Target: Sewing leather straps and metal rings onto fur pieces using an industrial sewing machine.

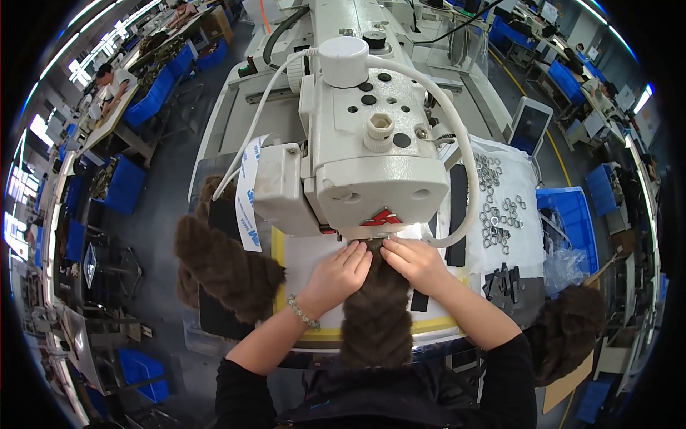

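A long brown fur piece [379,307] lies lengthwise on the bed of a white industrial sewing machine [382,179], its far end under the machine head and its near end hanging over the front edge. My left hand [344,268] presses on its left side, fingers together, with a beaded bracelet on the wrist. From the right, my right hand [413,263] pinches the same piece close below the head. Both sets of fingertips are near the needle area, which the head hides. Whether the needle touches the fur cannot be seen.
More brown fur pieces [232,268] are heaped at the left, and another fur bundle [568,332] hangs at the right. Metal rings [504,214] and black strips [504,284] lie on the right side. Beyond them stands a blue bin [572,222] with plastic bags. A tablet-like screen [530,125] stands behind.
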### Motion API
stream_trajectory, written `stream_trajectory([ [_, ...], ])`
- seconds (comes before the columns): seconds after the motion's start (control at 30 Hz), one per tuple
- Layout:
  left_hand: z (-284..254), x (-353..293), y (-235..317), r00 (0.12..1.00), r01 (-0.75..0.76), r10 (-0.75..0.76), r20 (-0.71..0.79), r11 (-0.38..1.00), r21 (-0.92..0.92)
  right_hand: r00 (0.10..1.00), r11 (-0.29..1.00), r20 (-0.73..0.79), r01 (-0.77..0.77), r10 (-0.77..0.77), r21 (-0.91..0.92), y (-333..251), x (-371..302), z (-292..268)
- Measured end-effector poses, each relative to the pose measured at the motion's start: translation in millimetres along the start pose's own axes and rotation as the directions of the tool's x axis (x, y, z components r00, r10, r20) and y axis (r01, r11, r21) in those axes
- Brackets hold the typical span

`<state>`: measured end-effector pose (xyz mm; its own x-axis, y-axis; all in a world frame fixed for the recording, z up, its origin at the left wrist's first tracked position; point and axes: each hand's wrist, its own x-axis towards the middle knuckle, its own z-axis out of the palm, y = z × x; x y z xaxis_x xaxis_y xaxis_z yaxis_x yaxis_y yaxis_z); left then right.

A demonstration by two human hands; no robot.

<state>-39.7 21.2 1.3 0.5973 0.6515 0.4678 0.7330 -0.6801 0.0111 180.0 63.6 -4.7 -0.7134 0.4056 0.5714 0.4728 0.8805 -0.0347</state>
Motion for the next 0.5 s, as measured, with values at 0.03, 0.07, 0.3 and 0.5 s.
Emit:
stream_trajectory([
  [0.03, 0.7, 0.0, -0.1, 1.0, 0.003, -0.003, 0.003, 1.0, -0.007, 1.0, 1.0, 0.003, -0.006, 0.006, 0.002, 0.5, -0.6, 0.5],
  [0.07, 1.4, 0.1, -0.2, 1.0, 0.007, -0.007, 0.006, 1.0, -0.015, 1.0, 1.0, 0.003, -0.006, 0.006, 0.002, 1.0, -1.1, 1.1],
  [0.3, 3.0, -0.2, -0.7, 1.0, 0.016, -0.016, 0.002, 1.0, -0.027, 0.999, 0.999, -0.012, -0.03, 0.031, 0.022, 1.8, -3.0, 3.5],
  [0.5, 2.1, 0.3, -0.7, 1.0, 0.013, -0.013, -0.01, 1.0, -0.028, 0.999, 0.999, -0.02, -0.042, 0.043, 0.019, 0.8, -2.5, 3.3],
])
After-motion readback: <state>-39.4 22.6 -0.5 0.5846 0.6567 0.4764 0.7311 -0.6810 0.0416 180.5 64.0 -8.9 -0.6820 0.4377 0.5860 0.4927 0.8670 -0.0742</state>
